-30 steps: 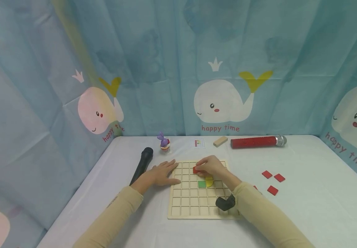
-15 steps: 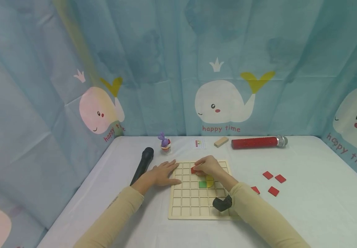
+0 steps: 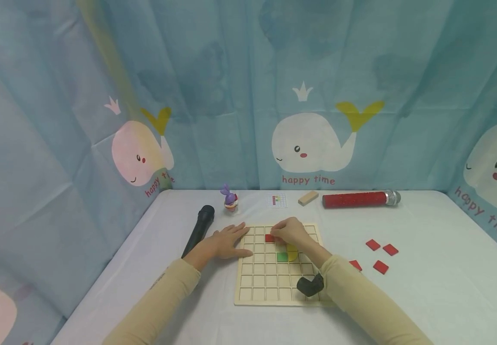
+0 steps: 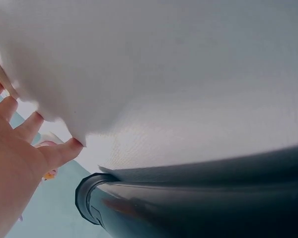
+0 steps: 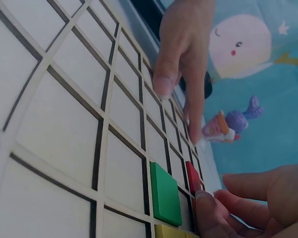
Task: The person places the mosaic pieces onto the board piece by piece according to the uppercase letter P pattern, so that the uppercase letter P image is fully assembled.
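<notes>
**Right hand (image 3: 293,232) at a flat red square tile (image 3: 270,238) on the pale wooden grid board (image 3: 259,282)**

The tile lies in the board's second row from the far edge, third column from the left. The right hand's fingers are bent, tips close together at the tile's right side; whether they pinch it cannot be told. The left hand (image 3: 226,242) spreads straight fingers over the board's left edge, gripping nothing.

Nearer the board's middle sit a green square tile (image 3: 282,257) and, just beside it, flat yellow pieces (image 3: 292,254). The right beige sleeve (image 3: 360,292) crosses the board's right edge.

Left of the board, a black microphone (image 3: 198,227) runs behind the left forearm. To its right, white-covered counter (image 3: 438,287) stretches to four loose red tiles (image 3: 380,267), one partly behind the sleeve. Past the far edge, a counter strip leads to a purple rabbit-eared figurine (image 3: 230,200), printed grid card (image 3: 277,200), wooden block (image 3: 308,198) and glittery red microphone (image 3: 353,199).
</notes>
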Demonstrator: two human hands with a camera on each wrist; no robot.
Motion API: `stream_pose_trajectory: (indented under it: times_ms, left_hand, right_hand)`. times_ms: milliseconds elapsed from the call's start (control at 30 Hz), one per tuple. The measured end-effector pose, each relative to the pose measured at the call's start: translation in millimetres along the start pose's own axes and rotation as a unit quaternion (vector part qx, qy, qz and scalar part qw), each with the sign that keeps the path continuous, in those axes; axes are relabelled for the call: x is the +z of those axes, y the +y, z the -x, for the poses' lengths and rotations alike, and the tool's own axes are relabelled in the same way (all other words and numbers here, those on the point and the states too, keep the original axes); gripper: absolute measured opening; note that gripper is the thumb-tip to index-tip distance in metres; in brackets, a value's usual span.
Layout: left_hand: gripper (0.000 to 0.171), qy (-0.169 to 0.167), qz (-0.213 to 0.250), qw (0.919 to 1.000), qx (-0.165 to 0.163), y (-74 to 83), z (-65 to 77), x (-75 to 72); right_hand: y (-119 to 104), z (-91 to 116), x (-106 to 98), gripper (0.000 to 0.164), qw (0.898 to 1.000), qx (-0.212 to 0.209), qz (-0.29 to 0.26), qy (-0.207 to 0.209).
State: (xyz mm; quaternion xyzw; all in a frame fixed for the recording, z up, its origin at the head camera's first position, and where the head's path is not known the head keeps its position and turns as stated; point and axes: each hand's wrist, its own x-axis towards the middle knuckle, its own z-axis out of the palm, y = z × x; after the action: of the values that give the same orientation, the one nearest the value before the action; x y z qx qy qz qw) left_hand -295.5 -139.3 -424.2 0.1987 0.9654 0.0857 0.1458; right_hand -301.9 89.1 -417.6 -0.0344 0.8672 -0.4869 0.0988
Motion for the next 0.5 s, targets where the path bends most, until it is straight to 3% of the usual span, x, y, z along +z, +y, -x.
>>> stream_pose_trajectory:
  times_ms: [233, 500]
  left_hand:
    - [0.085, 0.000, 0.001, 1.0000, 0.005, -0.4, 0.4, 0.6]
    - [0.085, 0.003, -0.002, 1.0000, 0.004, -0.2, 0.8, -0.6]
  right_hand:
    - [5.5, 1.2, -12.0, 0.025, 0.999, 0.000, -0.034, -0.013]
    - [27.3, 5.0, -44.1, 0.033, 0.998, -0.011, -0.055, -0.039]
